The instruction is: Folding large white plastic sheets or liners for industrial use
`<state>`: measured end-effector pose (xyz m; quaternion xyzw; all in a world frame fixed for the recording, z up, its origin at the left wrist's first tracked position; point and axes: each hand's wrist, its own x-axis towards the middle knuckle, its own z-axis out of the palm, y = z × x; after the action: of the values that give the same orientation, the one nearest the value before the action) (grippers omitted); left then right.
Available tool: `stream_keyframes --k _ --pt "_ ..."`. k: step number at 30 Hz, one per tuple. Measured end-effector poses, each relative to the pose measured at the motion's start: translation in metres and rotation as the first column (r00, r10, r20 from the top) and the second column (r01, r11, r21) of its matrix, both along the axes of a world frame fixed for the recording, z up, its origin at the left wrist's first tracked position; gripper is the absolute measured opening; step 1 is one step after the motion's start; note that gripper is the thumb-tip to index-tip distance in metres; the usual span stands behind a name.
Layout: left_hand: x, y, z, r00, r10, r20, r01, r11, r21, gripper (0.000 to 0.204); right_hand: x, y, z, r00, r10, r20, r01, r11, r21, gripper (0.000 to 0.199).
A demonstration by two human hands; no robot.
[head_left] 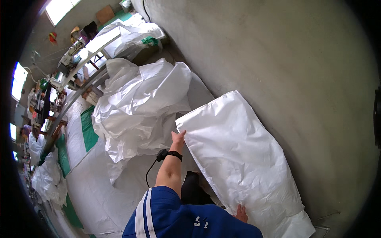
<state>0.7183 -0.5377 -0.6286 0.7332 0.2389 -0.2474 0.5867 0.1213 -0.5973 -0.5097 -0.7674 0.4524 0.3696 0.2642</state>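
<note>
A long stack of folded white plastic-like sheeting (242,146) lies in front of me to the right, along the wall. My left hand (179,137) is stretched far forward and pinches the sheeting at its far left corner, with the fingers partly hidden by the edge. A black strap with a cable circles that wrist. Close to my body, my right hand (241,214) rests on top of the same sheeting near its left edge, fingers stretched out. My sleeve hides the right forearm.
A large crumpled heap of white sheeting (143,103) lies beyond my left hand. A bare grey wall (309,79) rises on the right. Sewing machines (71,55) stand on tables at the far left. Green and white sheets (89,129) cover the floor there.
</note>
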Motion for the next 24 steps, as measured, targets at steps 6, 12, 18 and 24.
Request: stream_keyframes --k 6,12,18,24 --pt "-0.015 0.003 0.048 0.950 -0.284 -0.127 0.283 0.959 -0.031 0.076 -0.106 -0.018 -0.141 0.989 0.071 0.130 -0.030 0.955 -0.295 0.074" --pt "0.024 0.183 0.049 0.963 -0.215 -0.160 0.253 0.927 0.276 0.047 0.037 -0.021 -0.044 0.998 0.031 0.057 -0.024 0.994 -0.110 0.066" --pt "0.130 0.248 -0.007 0.930 -0.331 0.157 0.244 0.879 0.409 0.053 0.161 -0.006 0.004 0.993 0.012 0.117 -0.002 0.996 -0.084 0.059" --pt "0.254 0.234 -0.054 0.945 -0.312 0.098 0.254 0.889 0.380 0.055 0.272 0.036 0.028 0.991 -0.071 0.110 0.072 0.997 -0.004 0.052"
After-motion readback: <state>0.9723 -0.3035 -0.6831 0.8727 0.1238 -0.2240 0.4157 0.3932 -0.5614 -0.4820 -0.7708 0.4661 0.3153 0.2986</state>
